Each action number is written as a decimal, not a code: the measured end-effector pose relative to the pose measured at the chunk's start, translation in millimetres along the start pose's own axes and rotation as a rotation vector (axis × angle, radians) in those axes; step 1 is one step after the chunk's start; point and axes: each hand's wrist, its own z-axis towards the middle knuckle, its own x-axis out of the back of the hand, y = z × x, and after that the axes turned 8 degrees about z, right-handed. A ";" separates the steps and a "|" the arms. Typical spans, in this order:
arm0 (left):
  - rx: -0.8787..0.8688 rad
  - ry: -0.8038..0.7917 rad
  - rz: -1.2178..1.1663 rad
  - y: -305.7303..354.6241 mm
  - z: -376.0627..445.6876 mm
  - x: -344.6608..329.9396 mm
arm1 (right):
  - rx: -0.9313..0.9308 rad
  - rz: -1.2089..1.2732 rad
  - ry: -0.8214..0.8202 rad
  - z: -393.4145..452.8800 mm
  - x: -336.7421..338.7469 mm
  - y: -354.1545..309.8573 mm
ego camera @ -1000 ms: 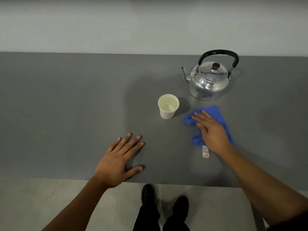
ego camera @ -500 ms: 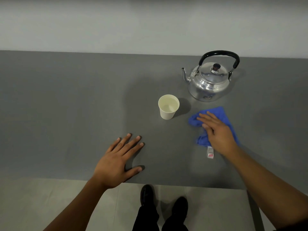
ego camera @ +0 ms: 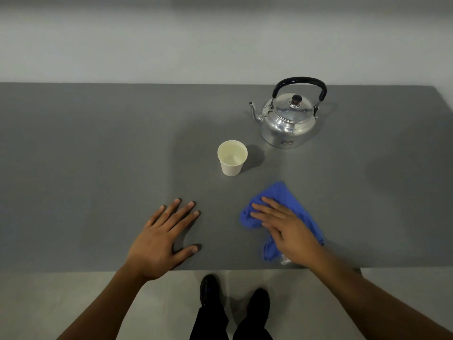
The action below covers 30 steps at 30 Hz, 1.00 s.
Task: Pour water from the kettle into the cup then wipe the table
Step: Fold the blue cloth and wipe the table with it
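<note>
The whole left stretch of the counter [ego camera: 73,168] lies bare from front edge to back wall, giving wide passage there, broken only by the left hand [ego camera: 159,244] spread flat near the front edge. To the right the room narrows: the cup [ego camera: 232,158] stands upright mid-counter, the kettle [ego camera: 289,119] stands behind it and to its right with an open lane between them, and the right hand [ego camera: 289,229] lies flat on the blue cloth [ego camera: 282,195] near the front edge. A clear strip runs between the two hands up to the cup, and bare counter lies right of the kettle and cloth.
</note>
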 end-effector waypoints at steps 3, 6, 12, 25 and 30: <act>0.001 0.004 -0.009 0.7 0.7 0.6 | -0.089 0.022 0.092 -14.7 18.9 9.8; 0.002 0.005 -0.010 1.0 1.4 1.7 | -0.199 -0.129 0.111 13.0 20.5 10.4; -0.007 -0.003 -0.003 0.3 -0.2 0.9 | -0.243 -0.194 0.052 48.0 -38.0 -41.5; 0.090 0.125 -0.237 22.7 1.0 11.2 | -0.184 0.340 0.218 6.7 -42.4 -49.9; -0.074 0.237 -0.334 99.7 32.9 16.1 | -0.269 -0.024 0.344 14.8 1.7 -11.0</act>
